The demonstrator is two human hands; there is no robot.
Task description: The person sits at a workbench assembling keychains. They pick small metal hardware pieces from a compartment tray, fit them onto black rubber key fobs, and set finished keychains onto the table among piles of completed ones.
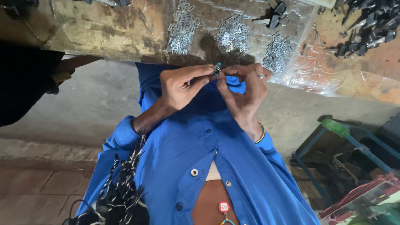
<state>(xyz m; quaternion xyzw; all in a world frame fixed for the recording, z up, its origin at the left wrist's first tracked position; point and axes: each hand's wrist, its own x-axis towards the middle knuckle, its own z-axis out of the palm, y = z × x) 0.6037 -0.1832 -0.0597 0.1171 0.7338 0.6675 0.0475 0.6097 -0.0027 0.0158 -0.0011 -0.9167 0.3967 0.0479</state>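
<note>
A small metal clip (217, 68), with a speck of blue at its top, sits pinched between a person's two hands just below the near edge of the table (104, 29). The left hand (181, 85) closes thumb and forefinger on the clip from one side; the right hand (243, 89), wearing a ring, nips it from the other, fingertips nearly meeting. Both hands are held up in front of a blue shirt (196, 154). Beyond the clip, on the table's clear plastic cover, lie three loose heaps of similar silver metal pieces (232, 35), and farther off toward the table's right end a cluster of black parts (371, 25). Right of the person, below the table, stands a blue metal frame (333, 137) with a green grip. The step in hand looks like fitting or pressing two tiny pieces together; the grip is too tight to see the joint. The next move would seem to call for steady fingertip pressure and exact alignment.
</note>
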